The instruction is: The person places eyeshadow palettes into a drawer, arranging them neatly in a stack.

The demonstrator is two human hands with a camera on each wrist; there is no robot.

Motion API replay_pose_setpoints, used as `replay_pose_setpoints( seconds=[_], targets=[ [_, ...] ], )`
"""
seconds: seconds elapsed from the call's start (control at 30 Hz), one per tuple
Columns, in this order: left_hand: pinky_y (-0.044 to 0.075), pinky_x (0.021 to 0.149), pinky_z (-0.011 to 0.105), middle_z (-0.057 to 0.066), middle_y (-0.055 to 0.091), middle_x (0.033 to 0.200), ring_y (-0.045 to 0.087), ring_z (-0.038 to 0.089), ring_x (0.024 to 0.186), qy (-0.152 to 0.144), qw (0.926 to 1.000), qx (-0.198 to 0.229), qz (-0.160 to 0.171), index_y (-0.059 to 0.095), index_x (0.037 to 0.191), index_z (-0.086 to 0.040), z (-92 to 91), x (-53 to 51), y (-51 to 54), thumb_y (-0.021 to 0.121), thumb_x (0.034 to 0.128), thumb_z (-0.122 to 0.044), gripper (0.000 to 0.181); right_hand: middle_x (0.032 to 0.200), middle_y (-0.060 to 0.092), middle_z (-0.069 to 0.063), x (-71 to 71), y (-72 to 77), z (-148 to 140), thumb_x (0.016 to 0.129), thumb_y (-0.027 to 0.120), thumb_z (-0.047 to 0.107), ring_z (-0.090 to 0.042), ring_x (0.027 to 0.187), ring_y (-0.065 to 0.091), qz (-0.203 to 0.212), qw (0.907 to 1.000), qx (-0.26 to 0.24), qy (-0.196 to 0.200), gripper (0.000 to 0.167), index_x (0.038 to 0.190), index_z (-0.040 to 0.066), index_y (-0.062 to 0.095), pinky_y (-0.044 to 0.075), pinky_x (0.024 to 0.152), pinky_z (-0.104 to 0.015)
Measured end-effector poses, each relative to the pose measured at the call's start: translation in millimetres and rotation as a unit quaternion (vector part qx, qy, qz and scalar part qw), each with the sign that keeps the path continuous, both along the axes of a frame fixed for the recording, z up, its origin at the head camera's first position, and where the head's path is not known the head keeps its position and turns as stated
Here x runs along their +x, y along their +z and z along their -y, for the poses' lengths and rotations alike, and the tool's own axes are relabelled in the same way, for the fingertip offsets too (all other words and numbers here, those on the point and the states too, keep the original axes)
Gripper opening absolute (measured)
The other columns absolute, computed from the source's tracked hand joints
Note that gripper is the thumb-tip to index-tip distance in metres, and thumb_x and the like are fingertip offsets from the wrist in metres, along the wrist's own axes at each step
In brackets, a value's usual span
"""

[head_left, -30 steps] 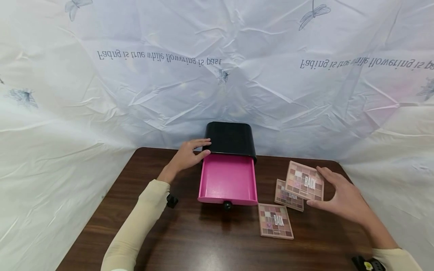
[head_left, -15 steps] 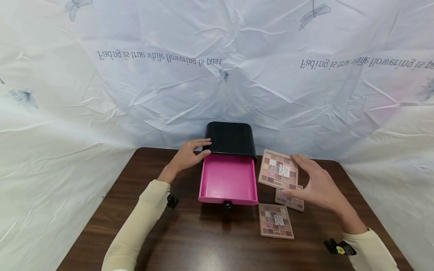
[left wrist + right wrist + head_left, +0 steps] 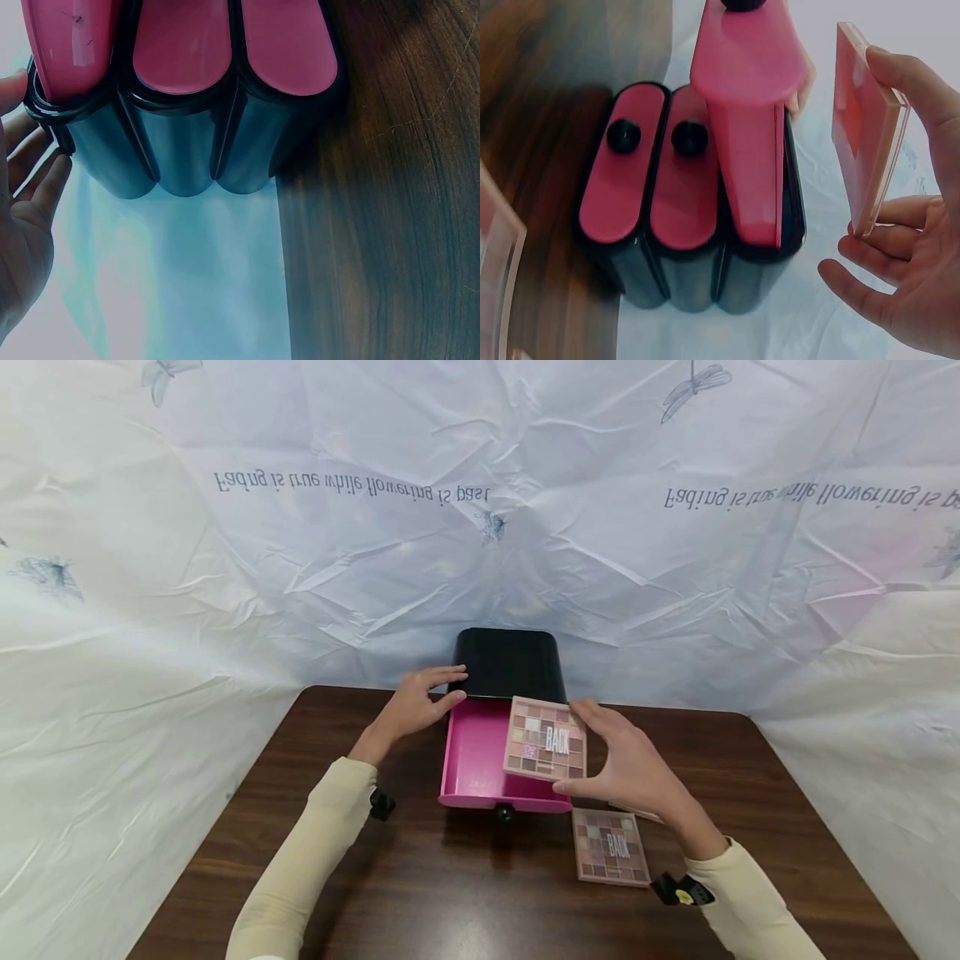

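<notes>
An eyeshadow palette marked "BACK" is pinched along its right side by my right hand. It hangs over the right part of the pulled-out pink drawer. In the right wrist view the palette is seen edge-on, between thumb and fingers, apart from the drawer. My left hand rests against the left side of the black drawer unit, its fingers fairly straight. The left wrist view shows those fingers at the cabinet's edge, beside the top drawer.
A second palette lies on the brown table, right of the drawer's front. Another palette is mostly hidden under my right hand. Below the pulled-out drawer are two pushed-in pink drawers with black knobs. White printed cloth hangs behind.
My right hand has carried the palette leftward from above the table palettes to over the drawer. The left hand and the drawer unit have stayed in place.
</notes>
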State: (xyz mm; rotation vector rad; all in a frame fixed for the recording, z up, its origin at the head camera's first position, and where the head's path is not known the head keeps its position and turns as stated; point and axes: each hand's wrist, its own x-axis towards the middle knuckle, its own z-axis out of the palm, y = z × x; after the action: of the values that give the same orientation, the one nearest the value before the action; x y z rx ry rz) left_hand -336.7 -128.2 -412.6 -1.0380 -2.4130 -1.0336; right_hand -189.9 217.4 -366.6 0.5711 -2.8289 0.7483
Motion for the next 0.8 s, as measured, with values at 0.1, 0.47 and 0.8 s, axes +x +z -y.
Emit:
replay_pose_setpoints(
  seconds=[0.1, 0.47, 0.8],
  targets=[
    [0.046, 0.11, 0.047, 0.005, 0.063, 0.143, 0.058, 0.026, 0.133, 0.007, 1.0, -0.004, 0.003, 0.067, 0.137, -0.011, -0.4, 0.4, 0.8, 0.071, 0.098, -0.032, 0.044, 0.164, 0.034, -0.013, -3.0, -0.6, 12, 0.067, 0.088, 0.065, -0.038, 0.148, 0.035, 0.003, 0.9999, 0.005, 0.01, 0.12, 0.162, 0.017, 0.034, 0.038, 0.109, -0.067],
    [0.046, 0.11, 0.049, 0.007, 0.063, 0.142, 0.058, 0.027, 0.133, 0.01, 0.9999, -0.01, -0.004, 0.068, 0.136, -0.01, -1.2, 1.0, 0.8, 0.07, 0.098, -0.033, 0.045, 0.164, 0.036, -0.012, -21.2, -4.2, 47, 0.066, 0.086, 0.067, -0.037, 0.147, 0.037, 0.019, 0.9985, 0.022, 0.046, 0.119, 0.16, 0.014, 0.037, 0.038, 0.111, -0.064],
    [0.045, 0.11, 0.05, 0.006, 0.061, 0.144, 0.057, 0.027, 0.134, 0.005, 1.0, -0.003, 0.002, 0.067, 0.137, -0.012, -0.2, 0.3, -0.7, 0.07, 0.0982, -0.032, 0.044, 0.163, 0.036, -0.016, -27.9, -10.9, 63, 0.067, 0.083, 0.068, -0.039, 0.148, 0.037, 0.037, 0.9967, 0.043, 0.059, 0.117, 0.159, 0.011, 0.039, 0.035, 0.114, -0.064]
  ],
)
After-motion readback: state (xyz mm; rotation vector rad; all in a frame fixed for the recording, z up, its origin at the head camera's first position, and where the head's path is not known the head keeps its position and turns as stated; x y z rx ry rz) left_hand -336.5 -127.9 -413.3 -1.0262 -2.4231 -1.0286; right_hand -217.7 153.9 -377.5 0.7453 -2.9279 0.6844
